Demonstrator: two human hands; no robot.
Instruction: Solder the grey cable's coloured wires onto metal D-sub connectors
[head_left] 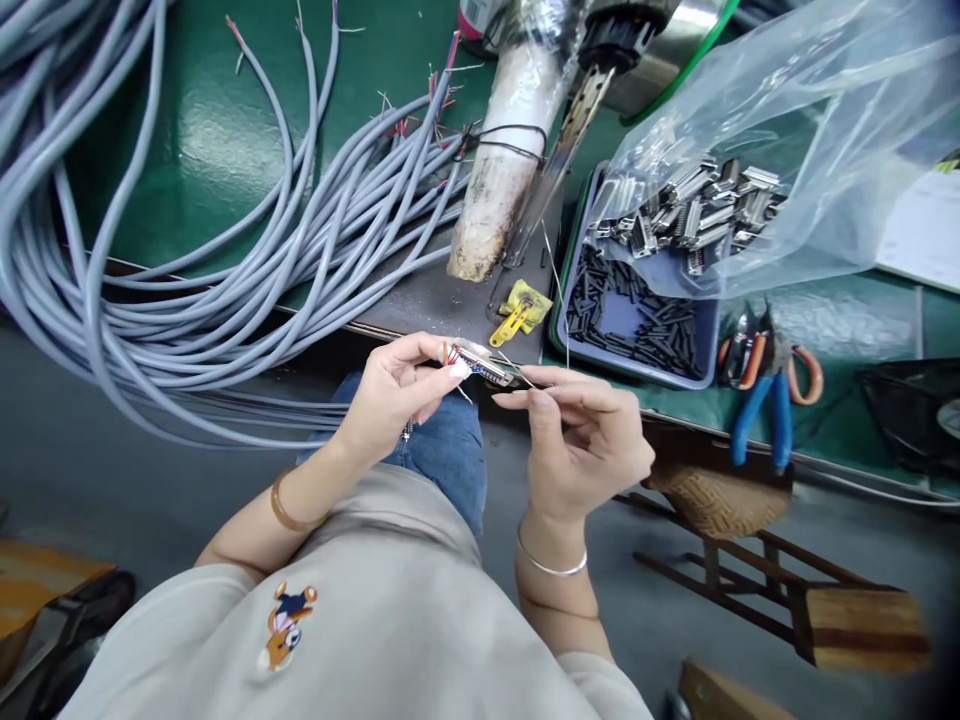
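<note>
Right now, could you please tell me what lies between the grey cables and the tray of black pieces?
The head view shows a white roll, a perforated metal tube and a small yellow item between the grey cables and the tray.

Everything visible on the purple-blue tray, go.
The purple-blue tray is an open rectangle with rounded corners, seemingly plastic, sitting upright in a green-rimmed holder near the front edge of the green table. Short black pieces lie jumbled inside, with bare floor showing mid-tray. A clear bag of metal connectors covers its far part. Neither hand appears to touch it.
</note>
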